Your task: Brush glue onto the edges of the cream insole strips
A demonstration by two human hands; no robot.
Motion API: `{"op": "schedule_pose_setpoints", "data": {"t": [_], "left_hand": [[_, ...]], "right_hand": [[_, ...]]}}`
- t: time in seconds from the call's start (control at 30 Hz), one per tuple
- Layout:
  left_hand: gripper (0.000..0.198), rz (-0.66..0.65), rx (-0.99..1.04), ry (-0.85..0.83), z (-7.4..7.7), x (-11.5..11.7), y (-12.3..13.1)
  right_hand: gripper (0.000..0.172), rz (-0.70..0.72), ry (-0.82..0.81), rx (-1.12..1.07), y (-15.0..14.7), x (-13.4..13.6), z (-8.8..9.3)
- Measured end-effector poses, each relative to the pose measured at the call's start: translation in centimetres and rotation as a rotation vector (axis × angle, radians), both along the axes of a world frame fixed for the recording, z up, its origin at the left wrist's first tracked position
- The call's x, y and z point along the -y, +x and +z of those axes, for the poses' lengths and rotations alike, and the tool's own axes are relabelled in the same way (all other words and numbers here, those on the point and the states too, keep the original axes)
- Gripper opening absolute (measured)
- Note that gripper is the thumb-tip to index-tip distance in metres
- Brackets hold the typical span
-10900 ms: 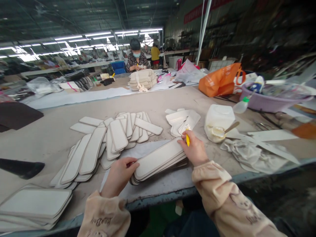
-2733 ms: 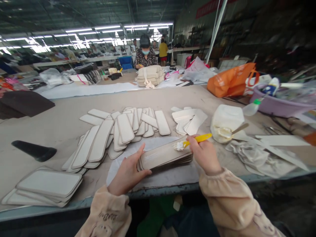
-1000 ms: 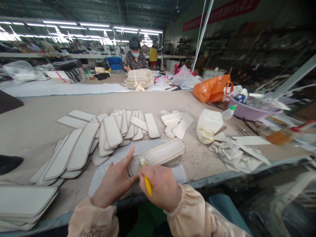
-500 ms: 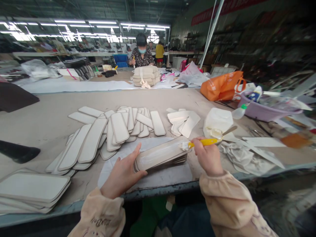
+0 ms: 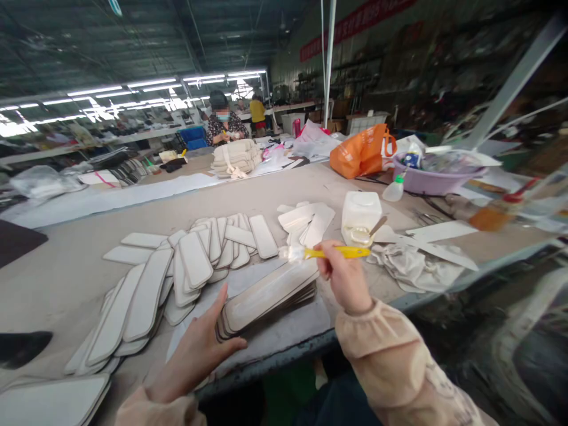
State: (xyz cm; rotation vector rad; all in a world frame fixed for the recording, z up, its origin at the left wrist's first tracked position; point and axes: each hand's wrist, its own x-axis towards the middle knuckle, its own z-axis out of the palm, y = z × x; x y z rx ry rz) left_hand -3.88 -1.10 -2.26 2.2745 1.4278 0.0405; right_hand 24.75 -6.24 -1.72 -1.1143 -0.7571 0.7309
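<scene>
My right hand (image 5: 344,275) is closed around the yellow handle of a paintbrush (image 5: 337,252). The pale, wet-looking bristles point left, over the far part of a stack of long, round-cornered panels (image 5: 266,296); whether they touch it I cannot tell. A shiny whitish smear covers part of the top panel. My left hand (image 5: 202,340) is at the stack's near left end, thumb and fingers spread around its corners. Under the stack lies a white sheet (image 5: 306,322). Beyond my right hand, a cut-open white plastic jug (image 5: 361,210) contains pale paste and a spatula (image 5: 378,225).
Loose panels (image 5: 146,296) overlap to the left, with a smaller group (image 5: 310,219) behind the stack. On the right are a crumpled cloth (image 5: 408,266), a squeeze bottle (image 5: 393,189), a purple basin (image 5: 435,180) and an orange bag (image 5: 359,152). A co-worker (image 5: 224,124) sits across the table.
The view has swung right and tilted. My right hand has moved the brush up and left from the top panel's far end. My left hand stays by the stack's near end.
</scene>
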Motion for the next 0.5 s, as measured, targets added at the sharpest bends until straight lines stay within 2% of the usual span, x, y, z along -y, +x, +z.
{"op": "schedule_pose_setpoints", "data": {"t": [0.07, 0.13, 0.2, 0.3, 0.37, 0.43, 0.5], "left_hand": [[0.104, -0.021, -0.001, 0.068, 0.6, -0.6, -0.5], [0.089, -0.055, -0.004, 0.144, 1.9, -1.8, -0.2], [0.070, -0.138, -0.031, 0.188, 3.8, -3.6, 1.5], [0.047, -0.330, -0.057, 0.236, 6.4, -7.1, 6.5], [0.038, -0.437, -0.084, 0.261, 7.1, -9.6, 10.8], [0.034, -0.559, -0.176, 0.329, 6.6, -12.0, 15.2], [0.034, -0.704, -0.261, 0.366, 5.2, -13.8, 19.2]], "right_hand": [[0.022, -0.172, 0.122, -0.173, 2.8, 0.1, 0.6], [0.019, -0.284, 0.195, -0.265, 5.0, 0.5, 1.2], [0.018, -0.347, 0.231, -0.279, 6.2, 1.0, 1.5], [0.019, -0.389, 0.275, -0.236, 6.7, 1.5, 1.8], [0.020, -0.398, 0.291, -0.204, 6.8, 1.7, 2.0], [0.021, -0.418, 0.299, -0.192, 7.1, 1.8, 2.2], [0.022, -0.443, 0.310, -0.200, 7.5, 1.9, 2.3]]}}
